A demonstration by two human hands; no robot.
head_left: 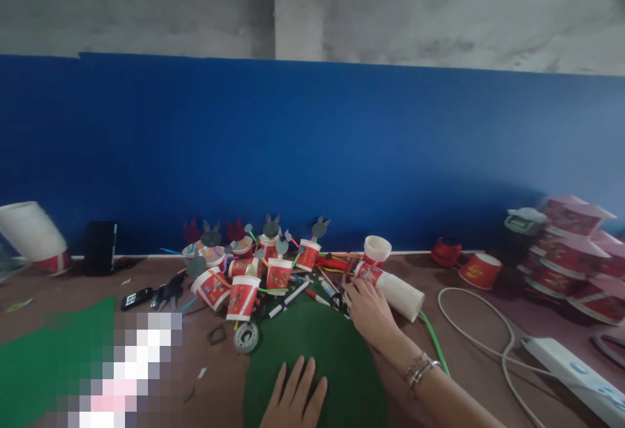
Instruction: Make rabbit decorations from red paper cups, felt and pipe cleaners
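Note:
My left hand [294, 397] lies flat with fingers spread on a dark green sheet [317, 343]. My right hand [370, 307] reaches out beyond the sheet's right edge, and bracelets circle its wrist. Its fingers stretch over a cluster of pens and small tools, beside a black ring-shaped item [336, 300]; nothing is plainly held. Just right of that hand lies a stack of paper cups [403, 296] on its side. A white marker [289, 299] and a red-and-white marker [317, 296] rest at the sheet's far edge.
Red-and-white paper cups [243, 298] with grey animal-head cutouts and straws crowd the back middle. A tape roll [246, 337] sits left of the sheet. At right are a white power strip [576, 376], its cable and piled red cups [576, 255]. A blue partition [312, 154] stands behind.

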